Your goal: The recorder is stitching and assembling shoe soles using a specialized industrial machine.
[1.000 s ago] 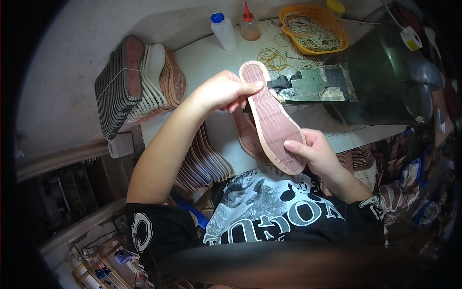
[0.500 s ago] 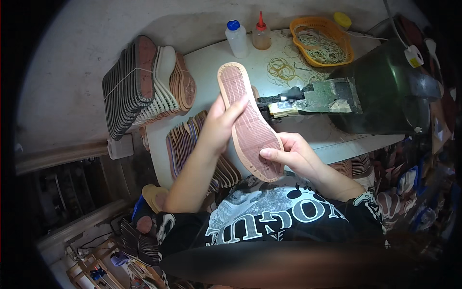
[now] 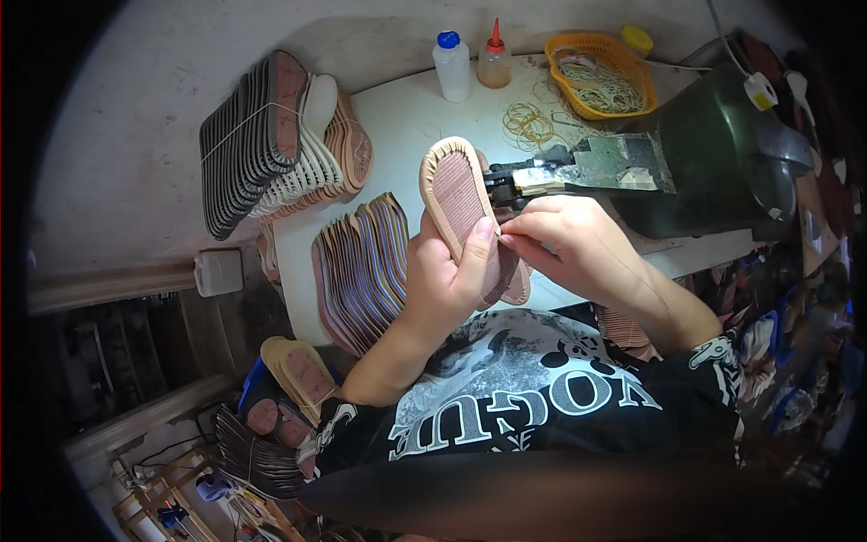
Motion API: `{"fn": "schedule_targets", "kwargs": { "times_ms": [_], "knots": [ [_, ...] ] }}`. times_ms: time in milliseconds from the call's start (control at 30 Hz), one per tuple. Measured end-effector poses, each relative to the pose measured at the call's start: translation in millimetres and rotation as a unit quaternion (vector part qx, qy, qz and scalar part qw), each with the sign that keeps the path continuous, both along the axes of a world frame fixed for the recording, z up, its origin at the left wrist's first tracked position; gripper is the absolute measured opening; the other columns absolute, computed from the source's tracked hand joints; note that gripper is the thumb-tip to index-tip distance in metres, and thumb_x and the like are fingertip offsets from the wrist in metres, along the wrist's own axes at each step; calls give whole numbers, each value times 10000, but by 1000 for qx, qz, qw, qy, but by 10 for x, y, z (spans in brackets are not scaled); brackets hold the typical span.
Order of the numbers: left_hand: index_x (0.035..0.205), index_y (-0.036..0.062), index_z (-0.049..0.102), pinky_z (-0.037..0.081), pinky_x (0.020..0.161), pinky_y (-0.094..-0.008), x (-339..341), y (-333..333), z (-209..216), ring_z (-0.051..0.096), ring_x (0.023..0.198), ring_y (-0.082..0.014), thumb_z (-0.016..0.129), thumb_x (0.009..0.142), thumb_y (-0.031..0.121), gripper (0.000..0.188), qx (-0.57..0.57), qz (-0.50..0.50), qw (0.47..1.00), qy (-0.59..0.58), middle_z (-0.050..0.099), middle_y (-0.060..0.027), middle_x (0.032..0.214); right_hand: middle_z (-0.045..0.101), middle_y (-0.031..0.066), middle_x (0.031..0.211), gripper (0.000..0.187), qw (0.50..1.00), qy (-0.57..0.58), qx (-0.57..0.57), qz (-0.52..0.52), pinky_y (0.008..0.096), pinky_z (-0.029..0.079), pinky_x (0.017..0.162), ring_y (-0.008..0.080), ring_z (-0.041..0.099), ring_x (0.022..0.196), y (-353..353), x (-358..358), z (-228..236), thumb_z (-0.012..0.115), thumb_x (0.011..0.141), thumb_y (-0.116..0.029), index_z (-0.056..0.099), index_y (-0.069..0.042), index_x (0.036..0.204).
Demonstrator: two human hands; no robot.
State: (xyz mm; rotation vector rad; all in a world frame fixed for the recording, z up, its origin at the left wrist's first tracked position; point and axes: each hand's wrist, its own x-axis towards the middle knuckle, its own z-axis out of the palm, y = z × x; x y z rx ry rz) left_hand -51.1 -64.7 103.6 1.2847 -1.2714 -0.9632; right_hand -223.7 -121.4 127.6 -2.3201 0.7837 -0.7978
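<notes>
A shoe insole [image 3: 459, 194] with a pinkish ribbed face and a beige puckered rim is held up over the near side of the table. My left hand [image 3: 447, 275] grips it by the middle, thumb across its face. Fingertips of my right hand [image 3: 578, 244] are pinched together at its right edge; any thread or scrap between them is too small to make out. Just beyond the insole is the black head of a green machine [image 3: 623, 163]. Part of a beige rim [image 3: 518, 287] shows below my hands, and I cannot tell whether it belongs to a second insole.
Left of my arm stands a row of insoles [image 3: 361, 271]; tied bundles [image 3: 262, 135] lean farther back. Two squeeze bottles, one blue-capped [image 3: 452, 68] and one red-tipped [image 3: 494, 63], stand at the back near an orange basket [image 3: 553, 63] of bands. Loose rubber bands [image 3: 528, 124] lie nearby.
The insole has been drawn lower and tilted, its lower part now largely covered by my hands. My right hand has shifted from its lower end up to the right edge, fingers pinched.
</notes>
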Motion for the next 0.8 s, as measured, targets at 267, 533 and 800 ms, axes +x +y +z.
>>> {"fn": "schedule_targets", "kwargs": {
  "times_ms": [267, 533, 800],
  "knots": [
    [1101, -68, 541, 472, 824, -288, -106, 130, -13, 610, 908, -161, 514, 946, 103, 232, 3, -11, 999, -36, 628, -123, 1011, 597, 109, 678, 119, 970, 205, -132, -4, 361, 507, 591, 259, 615, 612, 158, 101, 82, 636, 697, -142, 581, -39, 676],
    [1122, -67, 496, 488, 774, -290, -42, 100, -157, 618, 869, -158, 528, 942, 125, 265, -12, -7, 1000, 19, 631, -131, 975, 601, 0, 707, 76, 894, -119, 431, -21, 207, 441, 585, 57, 542, 641, 29, -25, -306, 633, 781, -59, 611, -5, 731],
    [1141, -64, 464, 496, 743, -280, -28, 31, -259, 625, 826, -160, 535, 936, 129, 290, -1, -8, 999, 52, 636, -128, 938, 607, 27, 693, 83, 980, -79, 177, -45, 236, 454, 594, 92, 572, 631, 153, -45, -294, 664, 826, -82, 653, 0, 831]
  ]
}}
